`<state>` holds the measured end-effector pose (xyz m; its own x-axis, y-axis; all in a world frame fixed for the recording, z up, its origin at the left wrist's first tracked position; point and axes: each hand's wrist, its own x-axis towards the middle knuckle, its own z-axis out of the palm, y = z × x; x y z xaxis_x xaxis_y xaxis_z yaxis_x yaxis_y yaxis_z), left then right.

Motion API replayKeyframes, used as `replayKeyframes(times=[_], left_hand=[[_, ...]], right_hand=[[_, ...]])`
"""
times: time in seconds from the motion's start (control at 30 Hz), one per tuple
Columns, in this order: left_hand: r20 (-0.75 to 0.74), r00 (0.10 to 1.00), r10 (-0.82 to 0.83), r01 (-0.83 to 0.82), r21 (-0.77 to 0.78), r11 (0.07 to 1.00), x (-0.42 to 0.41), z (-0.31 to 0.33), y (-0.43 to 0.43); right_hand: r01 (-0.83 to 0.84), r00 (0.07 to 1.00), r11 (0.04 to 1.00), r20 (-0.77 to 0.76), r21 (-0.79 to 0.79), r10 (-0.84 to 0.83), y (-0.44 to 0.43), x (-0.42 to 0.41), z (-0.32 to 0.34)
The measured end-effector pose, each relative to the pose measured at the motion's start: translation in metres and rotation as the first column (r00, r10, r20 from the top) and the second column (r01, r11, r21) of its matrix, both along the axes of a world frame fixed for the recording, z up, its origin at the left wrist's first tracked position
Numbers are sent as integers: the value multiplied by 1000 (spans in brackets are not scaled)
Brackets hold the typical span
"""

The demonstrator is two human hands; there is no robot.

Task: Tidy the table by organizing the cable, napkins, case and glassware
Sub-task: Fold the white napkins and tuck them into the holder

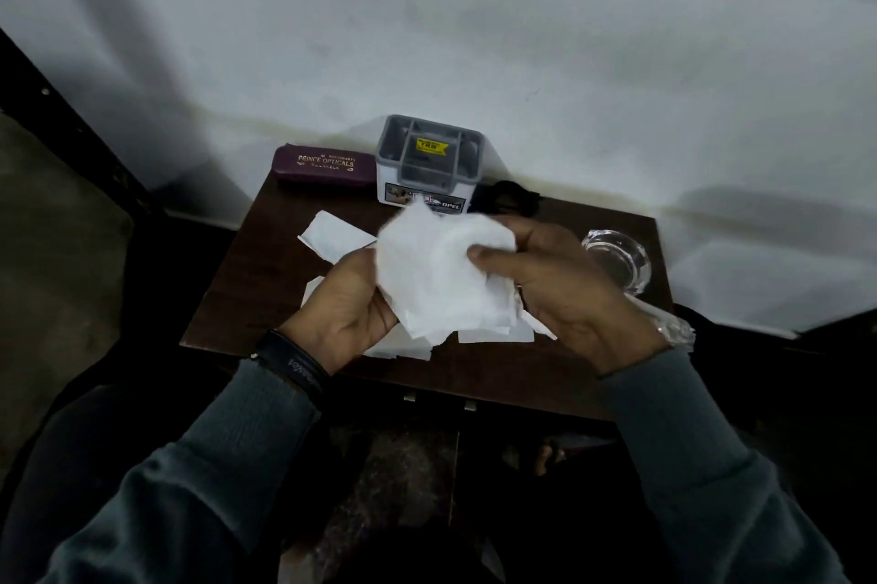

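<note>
I hold one white napkin (436,270) with both hands, a little above the table (256,270). My left hand (346,303) grips its left edge, with the fingers curled behind the paper where I cannot see them. My right hand (560,284) pinches its right side: the thumb lies on the front and the fingers are behind. The napkin is crumpled and blurred.

Under my hands, loose napkins (332,234) lie flat on the dark table, some to the left and some under my right hand. At the far left edge lies the dark red case (322,165), just beside a grey and white box (429,161) that stands against the wall (474,37). To the right of the box is the black cable (512,196), in a small bundle. A glass dish (617,260) stands near the right edge, beside my right hand.
</note>
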<state>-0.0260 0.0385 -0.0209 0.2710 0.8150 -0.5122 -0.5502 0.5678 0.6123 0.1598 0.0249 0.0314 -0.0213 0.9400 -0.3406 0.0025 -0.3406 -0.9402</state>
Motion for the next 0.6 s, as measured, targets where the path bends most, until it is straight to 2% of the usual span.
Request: replayKeyframes(times=[0.07, 0.13, 0.3, 0.4, 0.47, 0.53, 0.6], left_hand=[[30, 997, -66, 68, -54, 996, -2, 2, 2], [9, 998, -64, 64, -72, 995, -5, 2, 4], [58, 997, -53, 58, -79, 995, -4, -3, 7], [75, 992, -99, 101, -29, 994, -1, -1, 5], [28, 990, -138, 137, 29, 990, 0, -1, 3], [-48, 988, -144, 148, 83, 986, 0, -3, 2], [-117, 983, -139, 151, 102, 983, 0, -5, 1]], right_hand=[[-30, 981, 1000, 191, 8, 28, 3, 0, -7], [-36, 958, 999, 286, 33, 25, 7, 3, -11], [-48, 933, 993, 360, 109, 6, 14, 0, -13], [-100, 894, 985, 448, 138, 28, 13, -3, -15], [-84, 865, 979, 502, 187, -22, 13, -2, -15], [-61, 883, 976, 468, 211, -46, 12, 2, -13], [-42, 930, 983, 366, 178, -26, 10, 5, -11]])
